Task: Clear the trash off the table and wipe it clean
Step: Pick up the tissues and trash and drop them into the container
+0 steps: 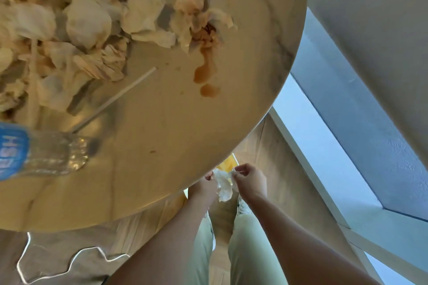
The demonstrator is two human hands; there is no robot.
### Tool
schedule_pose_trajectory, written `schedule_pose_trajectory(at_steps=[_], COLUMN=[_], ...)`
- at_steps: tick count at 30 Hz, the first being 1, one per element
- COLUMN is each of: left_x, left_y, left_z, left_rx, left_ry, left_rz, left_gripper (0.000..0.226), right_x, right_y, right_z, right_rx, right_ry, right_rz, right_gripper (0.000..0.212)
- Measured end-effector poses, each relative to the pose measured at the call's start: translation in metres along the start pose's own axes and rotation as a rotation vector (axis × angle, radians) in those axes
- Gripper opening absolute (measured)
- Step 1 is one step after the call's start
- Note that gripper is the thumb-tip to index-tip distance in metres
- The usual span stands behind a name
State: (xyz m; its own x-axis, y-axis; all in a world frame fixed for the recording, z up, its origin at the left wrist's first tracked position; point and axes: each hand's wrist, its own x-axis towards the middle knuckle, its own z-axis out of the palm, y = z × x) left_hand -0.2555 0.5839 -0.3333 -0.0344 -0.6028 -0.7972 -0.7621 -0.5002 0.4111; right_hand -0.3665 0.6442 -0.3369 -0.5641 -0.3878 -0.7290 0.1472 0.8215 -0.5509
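Both hands, left [203, 188] and right [250, 180], pinched 1 tissue [223, 184] between them, below the table [266, 76] rim. Best spread it flat before wiping the spill [203, 74] beyond.

Below the edge of the round counter [266, 90], both hands hold a crumpled white tissue [223, 184] between them. The right hand [251, 180] pinches its upper edge with curled fingers; the left hand [203, 188], partly hidden under the counter rim, grips the other side. On the counter lies a heap of stained, crumpled tissues [92, 21], with a thin white straw [115, 98] slanting out from it. Brown spills [205, 74] trail beside the heap. A clear plastic bottle [46, 152] with a blue label lies on its side near the left edge.
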Motion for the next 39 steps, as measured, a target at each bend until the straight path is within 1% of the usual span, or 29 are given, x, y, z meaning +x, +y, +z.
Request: schedule_pose_trajectory(at_steps=[3,5,8,11,14,19,22,26,32,36,39], left_x=[0.027,0.043,0.061,0.071,0.075,0.066,0.05,0.014,-0.057,-0.108,-0.145], left_y=[-0.012,-0.017,-0.023,-0.027,-0.03,-0.028,-0.021,-0.007,0.025,0.042,0.053], left_z=[0.01,0.014,0.019,0.023,0.023,0.021,0.017,0.003,-0.03,-0.053,-0.071], left_rx=[0.104,0.1,0.164,0.19,0.216,0.191,0.201,0.249,0.27,0.243,0.245], left_ry=[-0.011,-0.035,-0.083,-0.103,-0.075,-0.063,-0.057,-0.035,0.036,0.054,0.044], left_rz=[-0.036,-0.079,-0.108,-0.14,-0.101,-0.082,-0.046,0.024,0.182,0.241,0.274], left_gripper=[0.035,0.043,0.041,0.04,0.04,0.043,0.04,0.042,0.048,0.044,0.039], right_x=[0.026,0.04,0.057,0.069,0.076,0.071,0.06,0.03,-0.029,-0.076,-0.108], right_y=[0.013,0.021,0.031,0.04,0.048,0.049,0.04,0.019,-0.023,-0.049,-0.066], right_z=[0.01,0.014,0.021,0.028,0.035,0.036,0.029,0.012,-0.014,-0.034,-0.048], right_rx=[-0.057,-0.085,-0.112,-0.133,-0.169,-0.208,-0.221,-0.243,-0.148,-0.104,-0.097], right_ry=[-0.011,-0.018,-0.038,-0.118,-0.178,-0.193,-0.195,-0.177,-0.161,-0.141,-0.155], right_rz=[-0.001,0.002,0.003,0.007,0.001,-0.025,-0.043,-0.087,-0.132,-0.183,-0.23], right_gripper=[0.013,0.013,0.016,0.022,0.034,0.034,0.031,0.027,0.02,0.017,0.013])
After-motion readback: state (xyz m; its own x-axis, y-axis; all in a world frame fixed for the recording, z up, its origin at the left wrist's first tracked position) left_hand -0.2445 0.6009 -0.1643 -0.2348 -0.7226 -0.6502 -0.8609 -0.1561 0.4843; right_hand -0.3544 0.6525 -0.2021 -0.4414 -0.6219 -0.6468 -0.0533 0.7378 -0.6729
